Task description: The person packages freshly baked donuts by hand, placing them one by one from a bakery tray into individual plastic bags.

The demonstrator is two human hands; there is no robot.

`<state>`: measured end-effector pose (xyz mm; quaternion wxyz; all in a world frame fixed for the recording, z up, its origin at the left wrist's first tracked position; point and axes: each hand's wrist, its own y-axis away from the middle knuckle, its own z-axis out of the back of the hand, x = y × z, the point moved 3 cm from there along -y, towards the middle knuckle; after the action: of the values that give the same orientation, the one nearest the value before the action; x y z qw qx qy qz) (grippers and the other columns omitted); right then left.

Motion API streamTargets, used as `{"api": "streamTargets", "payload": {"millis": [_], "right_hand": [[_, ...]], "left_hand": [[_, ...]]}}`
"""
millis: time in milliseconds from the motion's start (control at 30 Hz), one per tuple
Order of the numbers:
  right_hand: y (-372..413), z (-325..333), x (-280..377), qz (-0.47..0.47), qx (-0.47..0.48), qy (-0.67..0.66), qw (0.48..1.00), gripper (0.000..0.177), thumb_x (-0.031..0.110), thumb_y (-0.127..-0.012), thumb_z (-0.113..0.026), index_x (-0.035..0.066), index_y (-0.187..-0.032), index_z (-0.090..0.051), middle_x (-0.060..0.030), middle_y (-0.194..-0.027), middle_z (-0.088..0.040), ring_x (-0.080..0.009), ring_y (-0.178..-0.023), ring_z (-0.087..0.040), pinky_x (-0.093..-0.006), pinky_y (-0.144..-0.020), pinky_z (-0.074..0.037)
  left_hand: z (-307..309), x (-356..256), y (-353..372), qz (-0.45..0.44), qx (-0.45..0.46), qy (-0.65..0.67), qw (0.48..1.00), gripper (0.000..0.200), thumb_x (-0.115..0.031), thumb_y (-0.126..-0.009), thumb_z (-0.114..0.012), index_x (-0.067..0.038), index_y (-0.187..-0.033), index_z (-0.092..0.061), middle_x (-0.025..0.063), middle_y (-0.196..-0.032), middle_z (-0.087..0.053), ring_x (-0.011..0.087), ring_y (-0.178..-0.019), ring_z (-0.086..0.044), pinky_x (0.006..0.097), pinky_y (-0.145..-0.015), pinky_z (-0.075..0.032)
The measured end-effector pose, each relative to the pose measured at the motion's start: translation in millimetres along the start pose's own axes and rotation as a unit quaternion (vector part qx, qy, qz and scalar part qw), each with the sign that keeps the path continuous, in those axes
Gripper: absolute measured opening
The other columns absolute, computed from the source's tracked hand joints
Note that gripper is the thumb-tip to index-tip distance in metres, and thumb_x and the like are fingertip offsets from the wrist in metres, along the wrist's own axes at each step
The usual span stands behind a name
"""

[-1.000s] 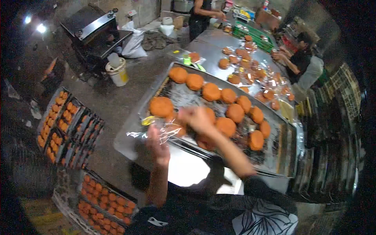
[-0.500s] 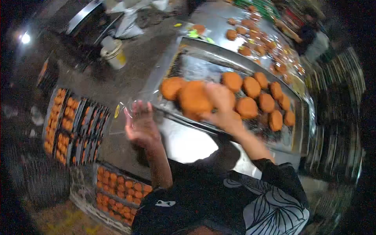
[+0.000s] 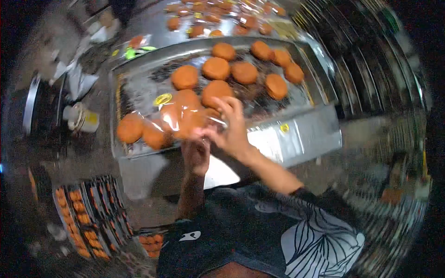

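A clear plastic bag (image 3: 170,118) with a yellow label holds round orange-brown buns and hangs over the front left of a metal tray. My left hand (image 3: 197,155) is closed at the near end of the bag, its fingers partly hidden. My right hand (image 3: 230,129) has its fingers curled and pinching the gathered plastic from the right. Just beyond its fingertips sits a bun (image 3: 217,92). More loose buns (image 3: 244,73) lie across the tray (image 3: 143,88). Another bun (image 3: 130,128) is at the tray's left corner, beside the bag.
Bagged buns (image 3: 213,16) cover a metal table beyond the tray. A metal ledge (image 3: 315,132) with a small yellow label runs along the near side. Stacked trays of buns (image 3: 76,217) stand at lower left, a white bucket (image 3: 85,119) at left, and dark racks (image 3: 357,55) at right.
My right hand has gone from a bun on the tray to the bag's mouth. The bag, flat in my left hand before, now bulges with buns. The view has turned.
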<state>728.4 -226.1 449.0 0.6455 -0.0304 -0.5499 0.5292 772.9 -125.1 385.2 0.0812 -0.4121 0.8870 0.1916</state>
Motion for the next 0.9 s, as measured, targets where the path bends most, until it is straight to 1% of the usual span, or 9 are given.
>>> {"api": "streamTargets", "payload": {"millis": [67,133,200,267,333,400,567,733,900], "right_hand": [[-19,23,-52,-0.114,0.203,0.001,0.973,0.029,0.020,-0.071,-0.061,0.006,-0.096,-0.060,-0.0143,-0.072,-0.059,-0.0265,-0.071,-0.058,-0.0336,-0.064,-0.046],[-81,65,-68,0.013,0.043,0.049,0.998,0.016,0.019,-0.075,-0.058,0.005,-0.072,-0.063,-0.0099,-0.062,-0.059,-0.0228,-0.056,-0.058,-0.0304,-0.053,-0.045],[-130,88,-45,-0.011,-0.036,0.074,0.997,0.017,0.018,-0.074,-0.058,0.007,-0.086,-0.062,-0.0157,-0.080,-0.060,-0.0292,-0.069,-0.058,-0.0337,-0.063,-0.046],[-134,78,-68,0.219,-0.068,0.049,0.972,0.033,0.018,-0.075,-0.058,0.012,-0.107,-0.054,-0.0212,-0.109,-0.050,-0.0349,-0.094,-0.051,-0.0365,-0.082,-0.041],[-63,116,-88,0.131,0.083,0.016,0.988,0.047,0.019,-0.077,-0.057,0.013,-0.121,-0.043,-0.0187,-0.128,-0.033,-0.0326,-0.115,-0.035,-0.0372,-0.096,-0.029],[28,180,-121,-0.026,0.114,0.040,0.992,0.040,0.019,-0.077,-0.057,0.007,-0.114,-0.049,-0.0172,-0.117,-0.046,-0.0291,-0.110,-0.043,-0.0361,-0.093,-0.032],[263,293,-198,-0.468,0.235,-0.065,0.850,0.041,0.038,-0.077,-0.057,0.001,-0.094,-0.059,-0.0098,-0.089,-0.060,-0.0180,-0.085,-0.053,-0.0314,-0.078,-0.041],[234,262,-210,-0.373,0.256,-0.147,0.880,0.022,0.017,-0.079,-0.056,0.004,-0.096,-0.059,-0.0027,-0.080,-0.058,-0.0097,-0.069,-0.047,-0.0244,-0.065,-0.041],[225,267,-211,-0.296,0.220,-0.147,0.918,0.015,0.014,-0.083,-0.050,0.000,-0.083,-0.057,-0.0036,-0.065,-0.056,-0.0090,-0.058,-0.045,-0.0227,-0.055,-0.038]], "left_hand": [[-8,29,14,0.041,0.106,-0.261,0.959,0.035,-0.014,-0.079,-0.054,-0.003,-0.110,-0.042,0.0097,-0.093,-0.052,0.0212,-0.095,-0.051,0.0311,-0.078,-0.047],[-9,61,29,0.088,0.333,-0.401,0.849,0.014,-0.007,-0.076,-0.057,0.000,-0.087,-0.056,0.0061,-0.087,-0.056,0.0105,-0.083,-0.053,0.0240,-0.072,-0.043],[-21,112,52,0.314,0.346,-0.452,0.759,0.018,-0.008,-0.075,-0.058,0.001,-0.090,-0.056,0.0062,-0.086,-0.056,0.0124,-0.081,-0.054,0.0269,-0.070,-0.044],[-25,186,58,0.295,0.451,-0.576,0.615,0.022,-0.008,-0.074,-0.058,0.002,-0.094,-0.056,0.0110,-0.085,-0.058,0.0202,-0.081,-0.056,0.0315,-0.072,-0.045],[10,272,46,0.109,0.467,-0.714,0.509,0.026,-0.008,-0.071,-0.058,0.003,-0.095,-0.056,0.0167,-0.088,-0.058,0.0291,-0.086,-0.055,0.0353,-0.073,-0.045],[60,348,17,0.032,0.419,-0.661,0.621,0.025,-0.009,-0.071,-0.056,0.004,-0.093,-0.055,0.0188,-0.092,-0.056,0.0333,-0.087,-0.053,0.0358,-0.075,-0.044],[94,364,-9,-0.151,0.407,-0.772,0.463,0.013,-0.005,-0.070,-0.049,-0.006,-0.074,-0.061,0.0127,-0.077,-0.058,0.0310,-0.076,-0.054,0.0398,-0.070,-0.043],[31,333,9,0.163,0.272,-0.675,0.667,0.031,-0.024,-0.083,-0.046,0.004,-0.095,-0.055,0.0151,-0.090,-0.059,0.0287,-0.082,-0.056,0.0366,-0.072,-0.044],[88,352,-6,0.193,0.211,-0.630,0.722,0.033,-0.023,-0.073,-0.062,0.003,-0.093,-0.058,0.0116,-0.092,-0.060,0.0154,-0.076,-0.057,0.0283,-0.066,-0.046]]}}
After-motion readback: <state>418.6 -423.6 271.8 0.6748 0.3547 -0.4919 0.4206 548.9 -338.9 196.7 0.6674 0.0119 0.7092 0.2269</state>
